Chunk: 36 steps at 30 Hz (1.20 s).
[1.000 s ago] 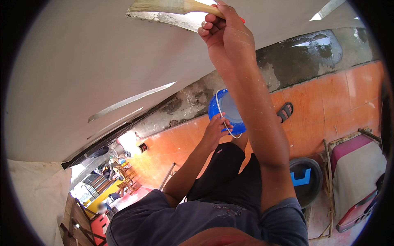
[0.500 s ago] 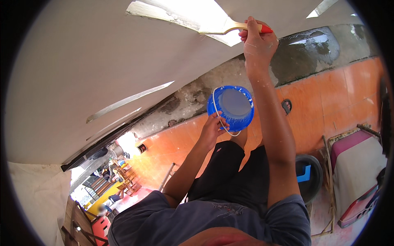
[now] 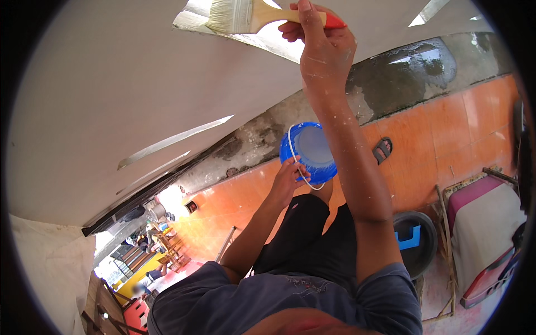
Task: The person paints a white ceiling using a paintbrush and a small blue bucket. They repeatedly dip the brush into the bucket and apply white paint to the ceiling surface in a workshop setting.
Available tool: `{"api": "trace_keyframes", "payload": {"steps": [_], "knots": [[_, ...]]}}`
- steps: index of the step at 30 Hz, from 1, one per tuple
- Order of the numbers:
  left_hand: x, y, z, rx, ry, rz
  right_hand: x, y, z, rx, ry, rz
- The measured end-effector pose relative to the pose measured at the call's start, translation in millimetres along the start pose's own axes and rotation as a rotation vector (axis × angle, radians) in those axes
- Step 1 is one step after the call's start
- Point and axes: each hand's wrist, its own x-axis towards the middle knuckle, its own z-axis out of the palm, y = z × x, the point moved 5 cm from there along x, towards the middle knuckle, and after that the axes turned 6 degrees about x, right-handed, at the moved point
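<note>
Raised high in front of me, my right hand (image 3: 326,47) is closed round the handle of a paintbrush (image 3: 273,18) with a red handle end. Its pale bristles point left and lie against or close to the light wall (image 3: 139,89); contact cannot be made out. Lower down, my left hand (image 3: 287,181) grips the blue bucket (image 3: 286,146) near its rim, fingers at the white wire handle. Greyish-white liquid shows inside the bucket, and splashes mark its inner wall. My right forearm hides the bucket's right side. Small pale specks dot that forearm.
A sandal (image 3: 383,149) is on the orange tiled floor (image 3: 441,131). To my right are a black basin (image 3: 421,259) holding a blue piece and a covered pink-and-white item (image 3: 483,234). A wet concrete strip (image 3: 391,84) runs along the wall's foot. Far left, people sit near wooden furniture (image 3: 172,248).
My right hand has moved left and slightly up, carrying the paintbrush along the wall, and its bristles now show broadside. My forearm now covers part of the bucket. More of the sandal shows.
</note>
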Motion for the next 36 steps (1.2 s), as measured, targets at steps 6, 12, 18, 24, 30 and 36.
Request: {"api": "trace_keyframes", "payload": {"steps": [6,12,18,24,30,36], "knots": [[-1,-2,-1,0.013,0.023,-0.008,-3,62,-83,-0.377,0.249,0.177],[0,-5,-2,0.02,0.022,-0.003,7,41,-38,-0.846,-0.264,-0.008],[-1,-4,1,-0.004,0.001,0.026,13,-17,20,-0.247,-0.308,0.02],[0,-1,0,-0.016,-0.013,0.026,-3,44,-30,0.079,0.1,0.249],[0,-2,1,-0.002,0.008,0.023,9,62,-95,-0.462,0.227,0.299],[1,-6,1,0.0,-0.003,-0.003,17,0,-14,-0.662,-0.431,0.123]]}}
